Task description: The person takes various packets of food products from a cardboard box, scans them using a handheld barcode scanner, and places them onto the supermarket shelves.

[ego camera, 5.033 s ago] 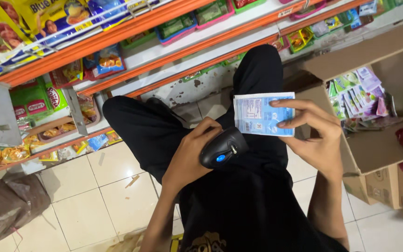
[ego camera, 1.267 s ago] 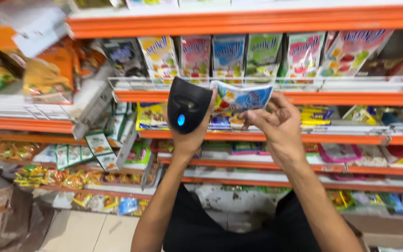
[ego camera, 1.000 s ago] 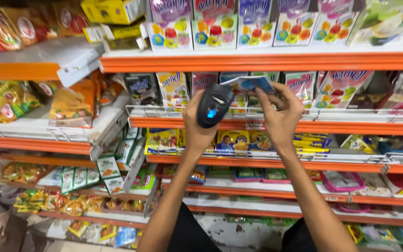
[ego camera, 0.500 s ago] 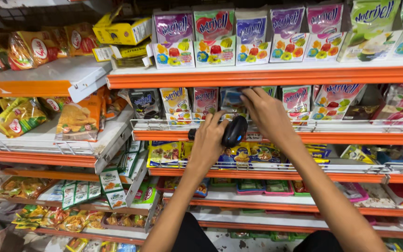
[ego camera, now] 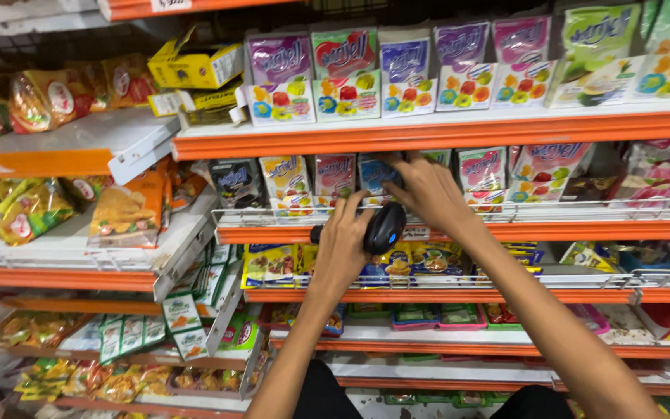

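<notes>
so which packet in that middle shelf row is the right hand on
The blue packet, between the pink one and the green-topped one. The right hand covers its right side; the others stand untouched.

Orange-edged metal shelves (ego camera: 436, 133), stacked tiers. Colourful fruit-printed sachets (ego camera: 344, 74) stand along top shelf's front edge; yellow cardboard box (ego camera: 194, 66) at its left end.

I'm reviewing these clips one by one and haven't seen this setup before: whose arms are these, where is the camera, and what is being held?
The one view comes from a camera worn on a person's head, so both bare arms are their own. The left hand holds a black handheld scanner. The right hand reaches among the upright packets behind the wire rail of an orange-edged shop shelf, touching a blue packet; whether it grips it is unclear. Colourful sachets and boxes fill the shelves around.
</notes>
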